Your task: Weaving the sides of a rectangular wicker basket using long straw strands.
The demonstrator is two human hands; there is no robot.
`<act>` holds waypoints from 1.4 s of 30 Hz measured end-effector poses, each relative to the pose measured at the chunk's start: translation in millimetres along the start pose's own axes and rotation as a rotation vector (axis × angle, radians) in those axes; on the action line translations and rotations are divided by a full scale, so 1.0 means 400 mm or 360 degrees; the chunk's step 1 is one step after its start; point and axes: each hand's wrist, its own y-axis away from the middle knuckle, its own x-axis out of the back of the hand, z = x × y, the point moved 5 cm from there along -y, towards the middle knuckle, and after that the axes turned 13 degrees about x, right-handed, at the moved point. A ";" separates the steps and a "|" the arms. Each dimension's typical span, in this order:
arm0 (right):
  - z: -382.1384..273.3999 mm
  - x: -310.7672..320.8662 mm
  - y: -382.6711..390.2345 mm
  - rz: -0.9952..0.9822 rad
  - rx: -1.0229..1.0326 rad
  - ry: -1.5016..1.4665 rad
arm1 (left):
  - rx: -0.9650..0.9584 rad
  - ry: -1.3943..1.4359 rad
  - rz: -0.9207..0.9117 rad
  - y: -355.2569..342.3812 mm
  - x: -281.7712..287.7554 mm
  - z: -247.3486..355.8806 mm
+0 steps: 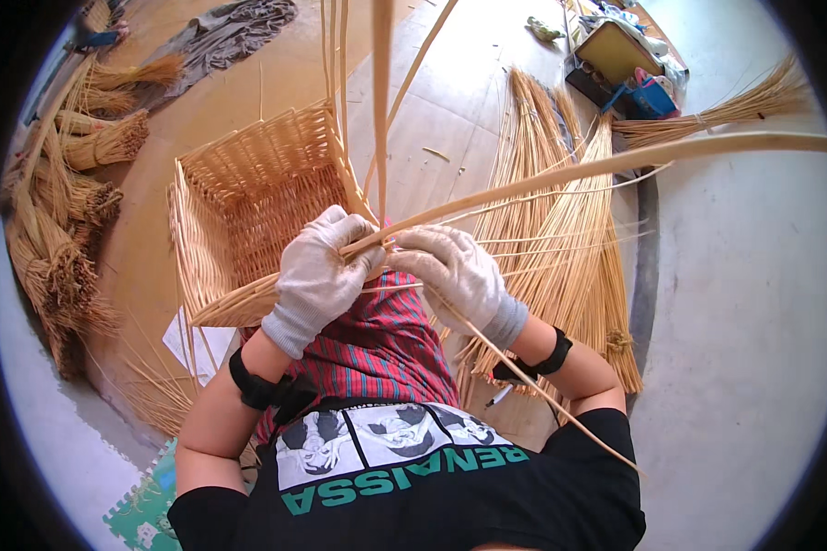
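Observation:
A rectangular wicker basket (239, 151) tilts against my lap, its inside facing up and left. Both my hands wear whitish work gloves and meet at its right corner. My left hand (320, 271) is closed, thumb and fingers pinching the end of a thick pale wicker rod (560, 173) that runs out to the right. My right hand (455, 271) is closed at the same corner, with a thin wicker strand (533, 381) trailing from under it toward my right sleeve. Several upright rods (381, 92) rise from the basket's rim. The fingertips of my right hand are partly hidden.
Bundles of long wicker rods (560, 275) lie on the floor to my right. More tied bundles (73, 211) are heaped at the left. A grey cloth (220, 46) lies at the far left, and a blue container (652, 96) stands among boxes at the far right.

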 end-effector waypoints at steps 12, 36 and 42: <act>0.186 -0.069 -0.063 -0.0450 -0.1083 -0.0791 | 0.0140 0.0048 -0.0061 -0.007 0.009 -0.008; 0.428 0.027 -0.298 0.0658 -0.0066 -0.3033 | -0.0077 0.0259 -0.0239 -0.018 0.020 -0.034; 0.389 -0.218 -0.053 -0.0383 -0.0898 -0.0318 | -0.0066 -0.0100 -0.0188 -0.013 0.058 -0.058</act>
